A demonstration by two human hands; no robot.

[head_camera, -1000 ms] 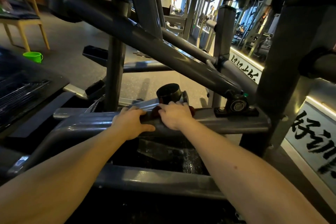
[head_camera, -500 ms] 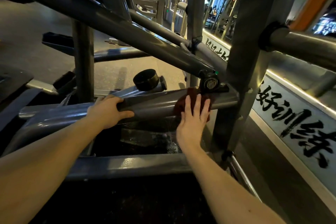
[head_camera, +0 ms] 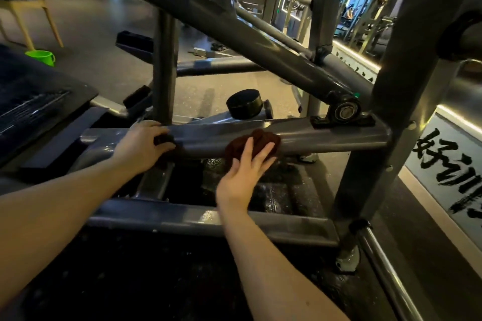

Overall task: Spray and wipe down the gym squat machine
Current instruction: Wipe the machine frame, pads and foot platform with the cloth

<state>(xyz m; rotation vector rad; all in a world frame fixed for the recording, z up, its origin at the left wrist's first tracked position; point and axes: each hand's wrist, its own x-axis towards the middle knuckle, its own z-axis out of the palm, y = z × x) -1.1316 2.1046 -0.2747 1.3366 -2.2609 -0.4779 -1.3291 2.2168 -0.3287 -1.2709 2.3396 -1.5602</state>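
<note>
The squat machine is a dark grey steel frame. Its horizontal crossbar (head_camera: 326, 138) runs across the middle of the view. My right hand (head_camera: 242, 177) presses a dark red cloth (head_camera: 263, 138) against the front of this bar with straight, spread fingers. My left hand (head_camera: 140, 147) grips the same bar further left, fingers curled over its top beside a vertical post (head_camera: 163, 68). A small dark shape shows at my left thumb; I cannot tell what it is. No spray bottle is in view.
A pivot bearing (head_camera: 344, 112) sits on the bar's right end under a diagonal arm. A black round cap (head_camera: 243, 105) stands behind the bar. A thick upright (head_camera: 391, 112) is at right, a lower crossbar (head_camera: 195, 216) near me. A green bucket (head_camera: 40, 56) stands on the floor far left.
My right hand slid the cloth right to the bearing with its fingers straightening, then back left toward the bar's middle. My left hand kept its grip on the bar.
</note>
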